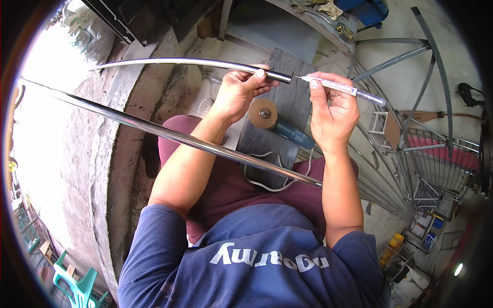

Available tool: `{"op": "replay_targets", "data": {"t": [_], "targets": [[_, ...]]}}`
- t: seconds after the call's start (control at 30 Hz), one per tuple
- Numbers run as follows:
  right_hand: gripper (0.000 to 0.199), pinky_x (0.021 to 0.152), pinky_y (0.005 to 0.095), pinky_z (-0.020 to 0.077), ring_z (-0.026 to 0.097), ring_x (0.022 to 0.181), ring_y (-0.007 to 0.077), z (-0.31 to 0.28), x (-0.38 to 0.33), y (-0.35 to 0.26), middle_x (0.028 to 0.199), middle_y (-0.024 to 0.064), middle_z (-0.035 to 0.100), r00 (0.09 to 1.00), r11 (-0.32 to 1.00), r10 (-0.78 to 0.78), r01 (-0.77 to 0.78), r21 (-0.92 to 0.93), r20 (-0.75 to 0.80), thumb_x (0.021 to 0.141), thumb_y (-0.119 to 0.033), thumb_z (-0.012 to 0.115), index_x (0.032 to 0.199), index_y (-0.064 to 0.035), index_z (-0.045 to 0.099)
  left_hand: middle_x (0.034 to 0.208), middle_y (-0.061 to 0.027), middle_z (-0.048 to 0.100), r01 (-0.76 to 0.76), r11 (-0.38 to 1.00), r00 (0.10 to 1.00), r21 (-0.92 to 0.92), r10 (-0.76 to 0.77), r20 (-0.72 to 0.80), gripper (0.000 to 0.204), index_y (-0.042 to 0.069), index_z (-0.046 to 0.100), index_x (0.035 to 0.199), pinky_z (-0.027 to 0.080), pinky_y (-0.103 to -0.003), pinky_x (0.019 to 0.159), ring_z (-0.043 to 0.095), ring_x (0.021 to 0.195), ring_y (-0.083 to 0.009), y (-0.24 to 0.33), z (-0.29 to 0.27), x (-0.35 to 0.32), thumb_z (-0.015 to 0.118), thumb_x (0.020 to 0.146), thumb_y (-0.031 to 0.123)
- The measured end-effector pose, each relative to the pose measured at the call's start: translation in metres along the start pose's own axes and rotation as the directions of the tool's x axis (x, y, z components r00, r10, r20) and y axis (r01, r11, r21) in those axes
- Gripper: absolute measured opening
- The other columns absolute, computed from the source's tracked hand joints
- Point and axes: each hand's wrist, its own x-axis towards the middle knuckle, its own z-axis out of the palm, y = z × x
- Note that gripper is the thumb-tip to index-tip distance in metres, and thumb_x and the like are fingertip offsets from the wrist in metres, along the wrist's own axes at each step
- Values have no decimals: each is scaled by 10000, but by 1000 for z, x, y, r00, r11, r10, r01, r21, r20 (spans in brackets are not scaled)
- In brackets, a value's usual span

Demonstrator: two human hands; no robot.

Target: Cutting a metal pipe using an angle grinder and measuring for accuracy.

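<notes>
The left hand [237, 92] is closed around the near end of a polished metal tube [190, 63], fingers curled over the top and thumb lying along it, holding it roughly level at about twelve o'clock in the view; the tube runs off toward ten o'clock, bending with the lens, and its dark end pokes out just past the fingers. The right hand [333, 113] sits at about one o'clock, pinching a white marker pen [343, 89] between thumb and fingers, the rest of the hand curled in. The pen's fine tip points toward nine o'clock and sits at the tube's end, touching it or very nearly so; I cannot tell which. A second metal tube [169, 134] lies across the person's lap, running from nine o'clock down toward four o'clock, passing under both forearms. Between the hands and a little below them lies an angle grinder [275, 123] with a tan flap disc, resting on a dark board [287, 102], its white cable [267, 185] looping toward the lap.
</notes>
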Motion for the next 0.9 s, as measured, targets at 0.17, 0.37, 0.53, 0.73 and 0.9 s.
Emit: {"op": "replay_targets", "data": {"t": [0.17, 0.37, 0.53, 0.73, 0.9], "targets": [[171, 720, 221, 543, 667, 811, 50, 14, -2, 8, 1010, 44, 793, 999, 997, 32, -29, -70, 29, 1076, -40, 786, 1212, 10, 695, 1201, -165, 819, -15, 1000, 999, -19, 16, 49, 275, -27, 748, 1329, 656, -381, 1006, 816, 1136, -307, 0, -1, 1, 763, 1098, 120], [161, 756, 224, 549, 664, 815, 47, -2, -3, 2, 995, 32, 782, 994, 994, 107, -107, -32, 5, 1088, -53, 776, 1209, 15, 695, 1231, -168, 821, -13, 1000, 997, 1, 13, 81, 302, 14, 737, 1354, 631, -444, 1054, 798, 1175, -330, 1, -3, 0, 747, 1116, 199], [155, 766, 224, 557, 666, 827, 51, -6, -1, -1, 1008, 42, 775, 996, 996, 88, -88, -22, -15, 1091, -34, 762, 1214, 15, 683, 1175, -119, 817, 96, 969, 978, -228, -49, 203, 278, 44, 730, 1335, 635, -470, 1035, 801, 1168, -321, 5, -5, -1, 750, 1114, 212], [161, 764, 226, 566, 684, 849, 58, 13, -3, 7, 1018, 50, 782, 997, 997, 70, -71, 9, 30, 1084, -28, 767, 1214, 15, 681, 1057, -20, 777, 35, 990, 996, -137, -23, 85, 250, 59, 737, 1317, 630, -474, 1055, 787, 1109, -252, 3, -2, -1, 756, 1109, 197], [153, 736, 231, 554, 663, 803, 52, 7, -5, 6, 971, 28, 772, 994, 992, 99, -96, -86, 35, 1082, -35, 768, 1208, 4, 689, 1107, -33, 789, 21, 988, 996, -153, -7, 94, 257, 48, 730, 1330, 625, -485, 1078, 776, 1104, -229, 1, -6, 0, 769, 1090, 131]]}}
